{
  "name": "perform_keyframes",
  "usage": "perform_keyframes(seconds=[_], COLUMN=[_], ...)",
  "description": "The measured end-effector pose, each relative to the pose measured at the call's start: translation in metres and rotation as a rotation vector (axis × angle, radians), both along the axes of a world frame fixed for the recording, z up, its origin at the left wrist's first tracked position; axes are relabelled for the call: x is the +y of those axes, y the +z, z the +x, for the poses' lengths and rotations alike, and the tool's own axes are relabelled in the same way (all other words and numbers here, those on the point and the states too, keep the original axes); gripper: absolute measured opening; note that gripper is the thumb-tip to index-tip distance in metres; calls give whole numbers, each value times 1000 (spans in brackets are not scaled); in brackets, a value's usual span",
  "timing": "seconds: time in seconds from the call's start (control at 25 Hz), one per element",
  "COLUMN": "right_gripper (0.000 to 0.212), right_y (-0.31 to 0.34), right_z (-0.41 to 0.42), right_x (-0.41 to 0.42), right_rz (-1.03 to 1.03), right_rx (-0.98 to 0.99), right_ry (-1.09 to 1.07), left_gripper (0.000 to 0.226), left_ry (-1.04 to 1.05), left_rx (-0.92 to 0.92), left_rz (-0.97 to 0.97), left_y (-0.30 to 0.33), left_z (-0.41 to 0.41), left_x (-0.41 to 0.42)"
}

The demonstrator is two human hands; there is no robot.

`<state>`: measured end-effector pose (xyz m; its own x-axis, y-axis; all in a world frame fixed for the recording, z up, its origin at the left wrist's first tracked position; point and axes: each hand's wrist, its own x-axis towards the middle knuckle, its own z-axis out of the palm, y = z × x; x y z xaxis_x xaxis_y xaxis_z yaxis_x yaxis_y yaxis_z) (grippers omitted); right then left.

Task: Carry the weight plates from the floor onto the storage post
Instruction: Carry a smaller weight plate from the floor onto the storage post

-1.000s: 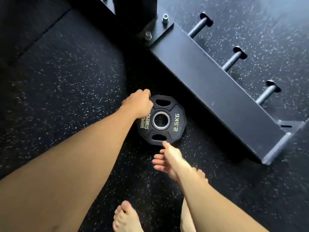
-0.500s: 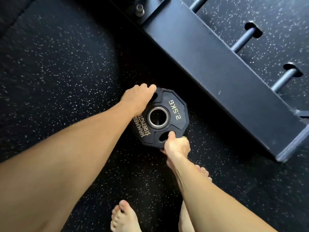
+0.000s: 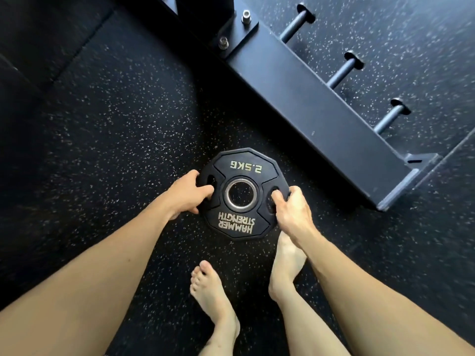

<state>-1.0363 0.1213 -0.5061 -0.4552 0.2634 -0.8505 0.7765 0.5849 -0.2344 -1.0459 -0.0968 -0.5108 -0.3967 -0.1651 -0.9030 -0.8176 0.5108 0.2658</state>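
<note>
A black 2.5 kg weight plate (image 3: 240, 176) with a steel centre ring is held between both hands, its printed face towards me, above the speckled floor. My left hand (image 3: 186, 195) grips its left edge with the thumb at the left grip slot. My right hand (image 3: 291, 205) grips the right edge, thumb through the right slot. Three grey storage posts stick out of a dark rack beam (image 3: 321, 109) at the upper right: the far post (image 3: 295, 24), the middle post (image 3: 343, 71) and the near post (image 3: 389, 119). All three posts are bare.
My bare feet (image 3: 213, 296) stand on the black rubber floor just below the plate. The rack beam runs diagonally from top centre to the right, ending in a corner bracket (image 3: 411, 163). Two bolts (image 3: 246, 16) sit on its base plate.
The plate lay flat on the floor with my left hand on its edge; my right hand took the other slot, and both hands have lifted and turned it.
</note>
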Motion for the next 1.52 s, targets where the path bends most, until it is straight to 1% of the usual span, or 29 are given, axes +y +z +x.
perform_keyframes(seconds=[0.08,0.16,0.24,0.28,0.32,0.44,0.48,0.64,0.68,0.8,0.92,1.08,1.24,1.36,1.52], right_gripper=[53,45,30,26,27,41,41,20,17,15,13,27,25,22,26], right_y=[43,88,140,169,199,293,326,440,470,549,607,662,691,708,733], right_z=[6,11,11,11,12,19,24,46,53,74,93,114,112,109,117], right_x=[4,7,9,10,9,11,11,11,10,3,-6,-27,-44,-56,-67], right_rz=[-69,-144,-208,-226,-239,-265,-270,-327,-340,-375,-408,-510,-667,-797,-958], right_rx=[57,148,229,251,267,275,288,434,478,609,712,822,826,788,708], right_ry=[-42,-111,-156,-138,-107,-33,-29,-48,-40,4,28,120,259,428,765], left_gripper=[13,6,10,14,19,24,23,13,12,14,18,17,17,11,11], left_ry=[130,319,518,589,633,666,665,658,661,682,744,855,1028,1206,1512], left_rx=[14,72,143,185,229,357,406,584,628,736,800,943,1027,1098,1157], left_rz=[49,96,151,171,175,129,112,104,101,66,97,89,27,-101,-284], left_y=[55,112,164,193,220,309,341,454,483,564,628,684,715,738,755], left_z=[12,23,33,39,45,59,64,87,96,123,150,198,236,265,308], left_x=[7,17,26,29,29,33,34,36,34,27,25,13,17,33,81])
